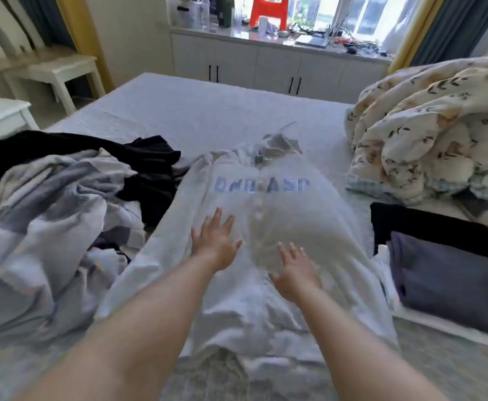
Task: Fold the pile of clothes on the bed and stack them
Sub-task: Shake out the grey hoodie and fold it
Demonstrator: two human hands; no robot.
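A bed (196,111) with a pale sheet, laundry spread across it.
A white shirt (294,221) lies lengthwise mid-bed; the left hand (213,241) and right hand (294,273) rest flat on it, fingers spread. An unfolded pile (51,204) sits left, folded dark clothes (445,273) right.

Head view, down over bed (208,111)

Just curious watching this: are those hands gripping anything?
No. Left hand and right hand lie open, fingers spread, over the white shirt.
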